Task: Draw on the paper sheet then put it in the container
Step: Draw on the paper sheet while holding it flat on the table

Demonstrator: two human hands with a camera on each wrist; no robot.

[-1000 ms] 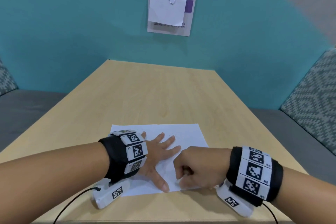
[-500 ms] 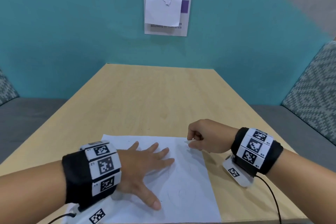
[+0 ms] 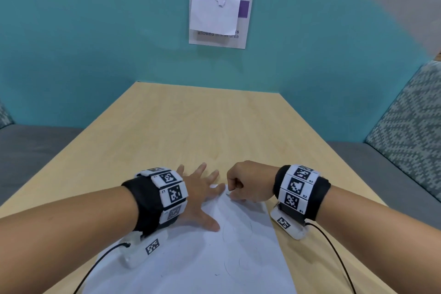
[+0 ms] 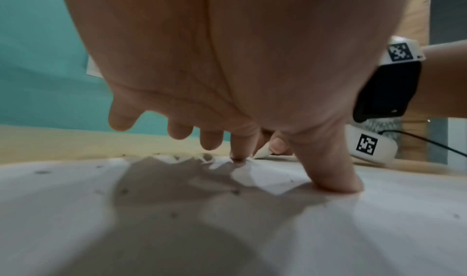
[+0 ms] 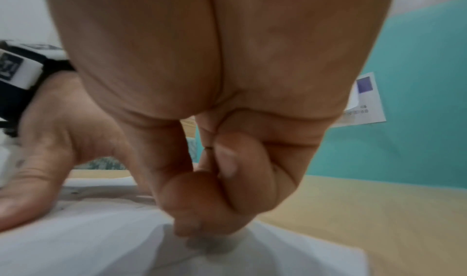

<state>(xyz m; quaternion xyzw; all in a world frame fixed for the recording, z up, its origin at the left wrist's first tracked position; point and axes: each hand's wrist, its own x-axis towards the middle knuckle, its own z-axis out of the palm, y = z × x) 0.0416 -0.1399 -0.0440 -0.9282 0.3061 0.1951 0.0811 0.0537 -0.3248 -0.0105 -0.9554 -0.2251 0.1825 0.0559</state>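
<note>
A white paper sheet (image 3: 202, 258) with faint pencil lines lies on the wooden table (image 3: 202, 126). My left hand (image 3: 200, 196) presses flat on its far part, fingers spread; the left wrist view shows the thumb and index tip touching the paper (image 4: 252, 230). My right hand (image 3: 230, 192) is curled at the sheet's far edge, beside the left index finger. In the right wrist view its thumb and fingers (image 5: 202, 210) pinch the paper (image 5: 101, 250), which rises slightly there. No pen and no container are in view.
A covered sign (image 3: 219, 19) hangs on the teal wall behind the table. A grey bench (image 3: 35, 145) runs along the left, and a patterned cushion (image 3: 410, 126) stands at the right. Cables trail from both wrist cameras.
My right hand moved from the sheet's near edge to its far edge and took hold of it. The left hand slid forward toward that edge, still flat.
</note>
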